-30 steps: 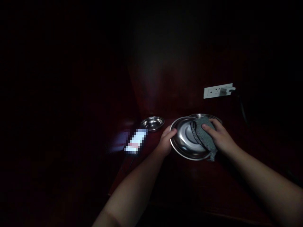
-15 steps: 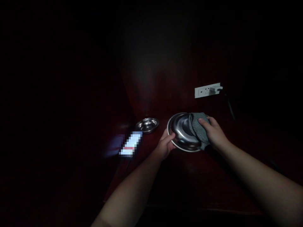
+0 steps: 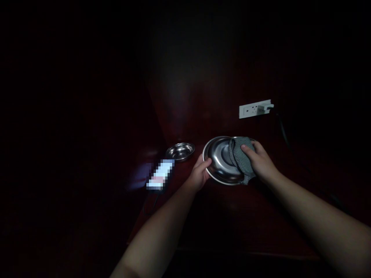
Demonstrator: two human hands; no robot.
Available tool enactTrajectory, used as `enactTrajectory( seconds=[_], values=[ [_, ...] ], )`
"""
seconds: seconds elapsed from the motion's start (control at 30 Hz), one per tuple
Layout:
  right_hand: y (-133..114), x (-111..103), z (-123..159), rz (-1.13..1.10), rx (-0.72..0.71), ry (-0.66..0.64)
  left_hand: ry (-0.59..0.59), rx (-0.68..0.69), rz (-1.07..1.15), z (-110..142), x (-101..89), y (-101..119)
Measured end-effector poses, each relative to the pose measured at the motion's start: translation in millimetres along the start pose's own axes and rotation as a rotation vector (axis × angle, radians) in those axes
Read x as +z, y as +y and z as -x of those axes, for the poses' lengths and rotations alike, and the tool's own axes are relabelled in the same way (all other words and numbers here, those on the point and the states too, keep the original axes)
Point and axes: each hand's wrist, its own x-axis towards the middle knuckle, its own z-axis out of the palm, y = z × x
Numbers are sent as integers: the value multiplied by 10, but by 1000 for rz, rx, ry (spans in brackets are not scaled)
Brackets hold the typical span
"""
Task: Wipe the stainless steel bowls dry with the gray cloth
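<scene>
A round steel plate (image 3: pixel 220 164) is held tilted toward me above a dark red wooden table (image 3: pixel 232 224). My left hand (image 3: pixel 199 173) grips its left rim with the fingers closed. My right hand (image 3: pixel 261 162) presses a grey checked cloth (image 3: pixel 239 158) against the plate's right side, fingers curled on the cloth. The rim of another steel dish (image 3: pixel 246 138) peeks out behind the cloth.
A small steel bowl (image 3: pixel 180 150) sits on the table to the left. A lit phone (image 3: pixel 160 175) lies near the table's left edge with a cable below it. A white wall socket (image 3: pixel 252 109) with a plug and dark cord is on the back panel.
The view shifted, so everything sits further left and slightly higher in frame. The plate stays in both hands, and the cloth hand has moved a little over its right side.
</scene>
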Motion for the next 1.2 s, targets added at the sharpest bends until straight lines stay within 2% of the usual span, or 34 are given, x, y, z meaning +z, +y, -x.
enactTrajectory(
  seconds=[0.77, 1.2],
  values=[
    [-103, -9, 66, 50, -43, -66, 60, 35, 15, -38, -12, -4],
    [-129, -28, 81, 31, 30, -182, 55, 44, -7, -85, -62, -27]
  ],
)
